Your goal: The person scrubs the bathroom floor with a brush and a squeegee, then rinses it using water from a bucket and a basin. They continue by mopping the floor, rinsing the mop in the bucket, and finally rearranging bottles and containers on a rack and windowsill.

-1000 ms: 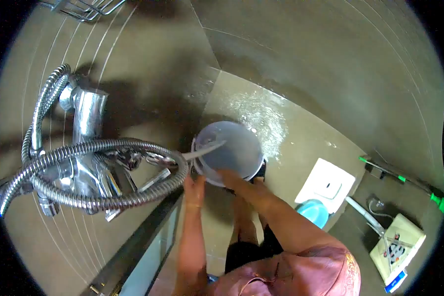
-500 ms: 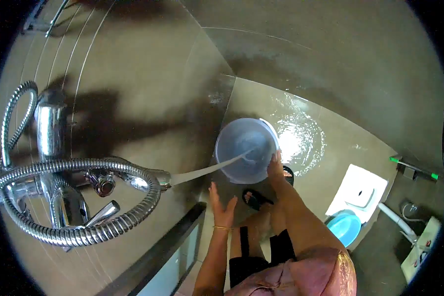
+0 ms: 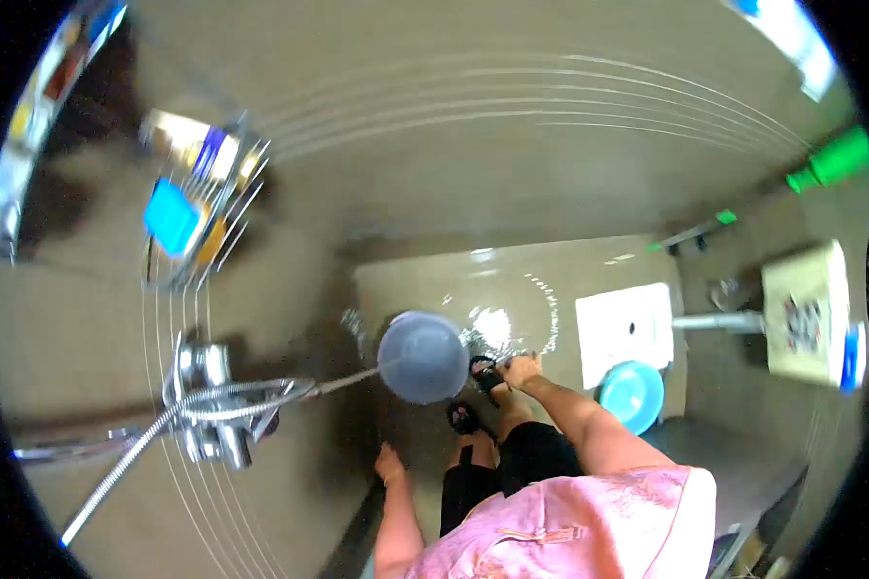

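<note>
Left hand [image 3: 389,465]: low in the scene, near and to the left of the bucket, well short of its rim. Fingers look loosely bent. Gap between them too blurred to judge; cannot tell whether anything is held.

Right hand [image 3: 522,372]: to the right of the bucket, apart from it, just beside the right sandal [image 3: 486,372] in this view. Fingers point toward the far side, partly bent; exact opening not resolved, and cannot tell whether they touch or hold anything.

Bucket [image 3: 423,357]: pale grey-lilac, upright on the wet floor [image 3: 589,261], centre of scene, mouth facing up. Water stream [image 3: 350,379] runs in from the left over its rim, out of the chrome tap fitting [image 3: 300,389]. Metal hose [image 3: 126,473] loops over the fitting and hangs toward the near left. Bright reflections on the floor right of the bucket.

Right side: white squat pan [image 3: 599,328]; light-blue basin [image 3: 633,398] overlapping its near edge; cream cistern [image 3: 780,289] joined to the pan by a pale pipe [image 3: 716,322].

Labels: cistern front carries a dark printed figure, lettering unresolved. Wire rack [image 3: 230,220], far left, bears a bright blue item [image 3: 171,216] and a white pack [image 3: 179,137] with a purple band; markings smeared, unreadable.
</note>
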The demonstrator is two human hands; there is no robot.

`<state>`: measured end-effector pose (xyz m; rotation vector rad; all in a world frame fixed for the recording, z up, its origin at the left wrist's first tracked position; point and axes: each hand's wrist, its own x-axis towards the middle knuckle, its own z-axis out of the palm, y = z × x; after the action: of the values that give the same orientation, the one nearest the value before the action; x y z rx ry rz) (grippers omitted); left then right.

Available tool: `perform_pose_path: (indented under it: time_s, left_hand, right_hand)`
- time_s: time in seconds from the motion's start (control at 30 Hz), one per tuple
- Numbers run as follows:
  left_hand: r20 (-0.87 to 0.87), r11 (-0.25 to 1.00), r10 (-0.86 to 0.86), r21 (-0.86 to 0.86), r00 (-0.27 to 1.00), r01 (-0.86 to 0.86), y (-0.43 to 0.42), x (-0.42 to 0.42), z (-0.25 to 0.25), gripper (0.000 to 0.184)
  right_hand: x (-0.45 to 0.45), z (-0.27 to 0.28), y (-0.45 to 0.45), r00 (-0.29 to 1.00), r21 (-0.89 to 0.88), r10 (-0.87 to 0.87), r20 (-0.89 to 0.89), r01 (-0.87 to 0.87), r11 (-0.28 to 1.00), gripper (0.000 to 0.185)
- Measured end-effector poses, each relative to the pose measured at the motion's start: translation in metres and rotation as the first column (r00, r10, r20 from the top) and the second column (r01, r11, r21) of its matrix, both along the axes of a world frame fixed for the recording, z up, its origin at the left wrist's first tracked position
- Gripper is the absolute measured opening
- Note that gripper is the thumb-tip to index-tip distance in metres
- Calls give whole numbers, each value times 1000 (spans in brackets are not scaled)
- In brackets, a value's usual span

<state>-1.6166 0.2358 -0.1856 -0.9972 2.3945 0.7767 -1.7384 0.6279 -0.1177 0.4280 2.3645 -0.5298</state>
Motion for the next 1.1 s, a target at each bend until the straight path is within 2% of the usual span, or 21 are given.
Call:
perform_pose_path:
  time_s: [0.07,0.13,0.17,0.23,0.27,0.3,0.33,0.37,0.43,0.47,0.5,0.57,0.6,0.63,0.73,0.83,0.87,0.93,1.03,1.07,1.1]
  left_hand:
    - [152,846,471,200,869,-494,44,-27,95,39]
    - [130,896,400,156,907,-417,32,-30,84,39]
    - [119,910,377,137,919,-391,19,-25,67,39]
    - [108,927,357,83,928,-366,-3,-16,36,40]
    - [129,959,277,32,952,-283,-14,-25,25,38]
    - [146,981,194,-29,970,-192,-27,-43,15,37]
    - [472,855,-392,-129,790,502,-34,-61,10,38]
    - [673,266,-676,-154,299,951,-41,-77,5,46]
    - [325,799,-562,-24,761,600,-24,-91,28,29]
    - [180,934,-349,141,920,327,-9,-94,47,23]
    - [67,944,-68,327,995,43,6,-97,66,22]
    - [84,931,57,354,995,-84,30,-96,71,21]
    - [99,945,59,315,993,-87,38,-92,71,24]
    - [107,957,50,280,993,-79,49,-89,70,27]
    - [113,992,27,119,993,-40,88,-77,62,42]
    - [66,986,-15,-167,998,26,145,-73,48,58]
    - [78,941,-203,-260,976,217,164,-68,60,58]
    - [145,711,-531,-459,835,532,227,-50,128,57]
    - [124,753,-656,172,745,634,272,-85,136,58]
    - [173,725,-687,232,706,649,286,-101,125,61]
    - [133,800,-590,235,797,553,319,-83,159,60]
  right_hand:
    - [40,19,47,979,66,-201,34,199,978,45]
    - [86,29,97,893,30,-448,-43,450,893,49]
    - [115,32,114,858,-1,-483,-174,491,871,51]
    - [151,105,111,753,11,-621,-216,638,770,51]
    - [171,114,103,737,26,-625,-258,652,758,50]
    - [193,122,97,718,31,-632,-293,667,744,49]
    - [214,141,84,659,-23,-653,-372,697,716,44]
    - [238,147,77,636,-29,-674,-375,719,695,42]
    - [285,152,60,600,-46,-709,-371,751,659,40]
    - [310,145,53,491,-119,-794,-357,820,560,33]
    - [331,138,48,421,-136,-821,-385,854,502,25]
    - [362,141,40,261,-239,-802,-537,865,441,36]
    - [369,161,43,247,-299,-861,-444,865,402,48]
    - [377,159,47,236,-274,-789,-567,849,451,51]
    - [390,148,75,105,-344,-811,-575,869,356,56]
    - [396,163,109,-40,-415,-834,-550,880,231,54]
    - [399,166,124,-84,-457,-834,-545,864,212,53]
    - [405,170,158,-173,-538,-829,-533,825,173,50]
    - [415,153,220,-187,-569,-781,-596,784,247,43]
    - [415,159,238,-152,-506,-749,-645,819,270,32]
    - [417,148,258,-95,-443,-717,-691,839,316,25]
